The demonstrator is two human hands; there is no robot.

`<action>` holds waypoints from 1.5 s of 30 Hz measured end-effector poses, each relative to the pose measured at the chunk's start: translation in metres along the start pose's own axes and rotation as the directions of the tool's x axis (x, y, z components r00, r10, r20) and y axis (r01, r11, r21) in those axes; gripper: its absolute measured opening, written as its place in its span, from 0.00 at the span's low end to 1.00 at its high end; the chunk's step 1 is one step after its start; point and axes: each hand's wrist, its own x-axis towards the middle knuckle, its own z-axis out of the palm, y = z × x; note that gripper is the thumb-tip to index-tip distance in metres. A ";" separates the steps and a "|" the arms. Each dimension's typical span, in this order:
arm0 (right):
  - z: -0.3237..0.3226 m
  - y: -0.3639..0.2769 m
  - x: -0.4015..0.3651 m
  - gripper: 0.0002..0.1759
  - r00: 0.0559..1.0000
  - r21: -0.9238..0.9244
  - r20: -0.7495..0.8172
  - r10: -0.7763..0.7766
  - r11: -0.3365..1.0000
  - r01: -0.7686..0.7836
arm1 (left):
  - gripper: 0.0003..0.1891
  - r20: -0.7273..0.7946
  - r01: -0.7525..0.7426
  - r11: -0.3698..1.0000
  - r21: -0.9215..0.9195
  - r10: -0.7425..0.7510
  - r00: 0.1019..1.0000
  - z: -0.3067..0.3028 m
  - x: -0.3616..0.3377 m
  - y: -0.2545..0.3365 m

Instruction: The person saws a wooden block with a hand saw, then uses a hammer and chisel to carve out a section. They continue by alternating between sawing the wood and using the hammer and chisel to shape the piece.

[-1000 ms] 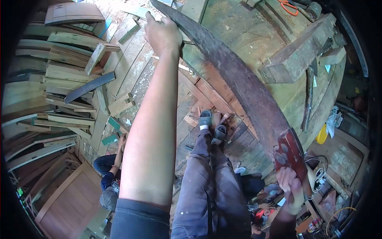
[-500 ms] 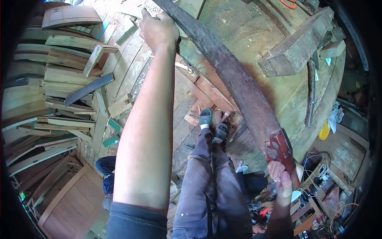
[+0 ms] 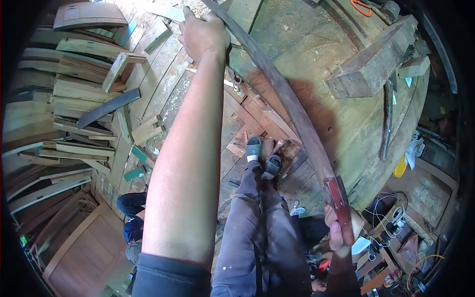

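A long hand saw (image 3: 283,94) slants from the top centre down to the lower right, its blade seen nearly edge-on. My right hand (image 3: 340,222) is closed round its red-brown handle at the lower right. At the top, my left hand (image 3: 204,35) presses down beside the far end of the blade, at the worktable's edge; what lies under its palm is hidden, and its fingers are only partly seen. The wooden worktable (image 3: 366,128) is under and right of the saw, with sawdust on it.
A thick timber block (image 3: 371,64), a metal bar (image 3: 386,121) and an orange-handled tool (image 3: 361,7) lie on the table. Stacked boards (image 3: 81,91) fill the left. Wood scraps are near my feet. Another person (image 3: 132,218) is at the lower left; cables (image 3: 396,213) lie lower right.
The saw blade has turned from showing its broad side to nearly edge-on. My right hand has moved left and slightly down with the handle; my left hand appears slightly further right.
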 end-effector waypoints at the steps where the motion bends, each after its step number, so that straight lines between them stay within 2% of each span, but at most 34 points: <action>1: 0.002 0.004 -0.001 0.16 0.999 0.000 -0.031 -0.030 1.000 0.030 | 0.30 -0.001 -0.006 1.000 -0.009 0.006 1.000 0.000 0.000 -0.001; 5: 0.004 0.003 -0.007 0.14 0.999 0.005 -0.037 -0.025 1.000 0.025 | 0.32 -0.054 -0.035 0.999 0.040 0.037 0.998 0.000 -0.001 -0.001; 7: 0.003 -0.002 -0.014 0.13 0.978 0.029 -0.011 0.208 0.978 -0.208 | 0.32 -0.018 -0.026 0.998 0.051 0.027 0.999 -0.005 -0.003 0.003; 8: 0.002 0.005 -0.015 0.11 0.997 0.007 0.034 0.076 0.997 -0.076 | 0.32 -0.022 -0.024 0.998 0.054 0.026 0.999 -0.006 -0.003 0.004; 11: 0.008 -0.008 -0.008 0.11 0.997 0.075 0.065 0.053 0.996 -0.058 | 0.31 0.039 -0.017 0.999 0.036 0.015 0.999 -0.005 -0.004 0.003; 12: 0.013 -0.001 -0.010 0.10 0.997 0.038 0.051 -0.057 0.998 0.055 | 0.31 0.011 -0.049 0.998 0.039 0.048 0.999 -0.004 -0.005 0.002; 13: 0.017 0.005 -0.013 0.09 0.994 0.010 0.030 -0.100 0.995 0.100 | 0.31 -0.016 -0.081 0.996 0.042 0.082 0.997 -0.004 -0.005 0.001; 15: 0.023 0.000 -0.013 0.08 1.000 0.093 0.024 -0.018 0.996 0.016 | 0.32 0.001 -0.078 0.996 0.030 0.078 0.997 -0.005 -0.003 0.001; 16: 0.031 0.002 -0.002 0.08 0.979 0.117 -0.008 -0.205 0.972 0.204 | 0.32 0.009 -0.053 0.998 0.036 0.053 0.999 -0.006 -0.003 0.003; 17: 0.033 0.001 -0.003 0.09 0.979 0.006 -0.019 -0.202 0.979 0.202 | 0.32 0.020 -0.029 0.999 0.043 0.028 0.999 -0.006 -0.002 0.004; 19: 0.036 -0.013 -0.002 0.13 0.997 -0.026 -0.010 -0.079 0.997 0.079 | 0.32 0.044 -0.006 0.999 0.037 0.004 0.999 -0.006 0.000 0.004; 20: 0.034 -0.013 -0.002 0.13 0.997 -0.027 -0.012 -0.077 0.997 0.077 | 0.32 0.044 0.004 0.999 0.036 -0.005 0.999 -0.005 0.001 0.003; 29: 0.038 -0.010 0.002 0.13 0.990 0.001 -0.028 -0.135 0.991 0.135 | 0.32 0.050 0.009 0.997 0.082 -0.013 0.999 -0.006 0.001 0.005; 31: 0.038 -0.012 0.004 0.13 0.982 -0.024 -0.002 -0.191 0.981 0.191 | 0.31 0.057 0.007 0.997 0.071 -0.011 0.998 -0.006 0.002 0.004; 33: 0.035 -0.010 0.002 0.13 0.985 -0.017 0.001 -0.174 0.985 0.174 | 0.31 0.060 0.017 0.996 0.087 -0.022 0.998 -0.005 0.001 0.003; 35: 0.031 0.000 0.000 0.10 0.983 0.015 -0.034 -0.178 0.984 0.179 | 0.31 0.056 0.030 0.994 0.102 -0.036 0.998 -0.006 0.002 0.004; 37: 0.029 0.009 -0.007 0.12 0.995 0.127 -0.075 0.070 0.990 -0.060 | 0.31 0.033 0.030 0.997 0.068 -0.032 0.999 -0.004 0.004 0.002; 39: 0.019 0.011 -0.006 0.12 0.994 0.174 -0.056 0.092 0.981 -0.081 | 0.30 0.023 0.036 0.996 0.087 -0.038 0.999 -0.005 0.004 0.006; 41: 0.011 -0.002 0.008 0.13 0.996 0.056 0.062 -0.059 0.997 0.056 | 0.30 0.072 0.076 0.996 0.039 -0.079 0.994 -0.007 0.005 0.006; 43: 0.013 -0.009 0.011 0.13 0.998 0.090 0.016 -0.056 0.994 0.055 | 0.31 0.077 0.103 0.995 -0.011 -0.102 0.992 -0.003 0.008 0.003; 45: 0.010 -0.010 0.013 0.14 0.998 0.130 0.034 -0.047 0.991 0.042 | 0.32 0.036 0.111 0.993 -0.033 -0.110 0.993 -0.001 0.010 0.000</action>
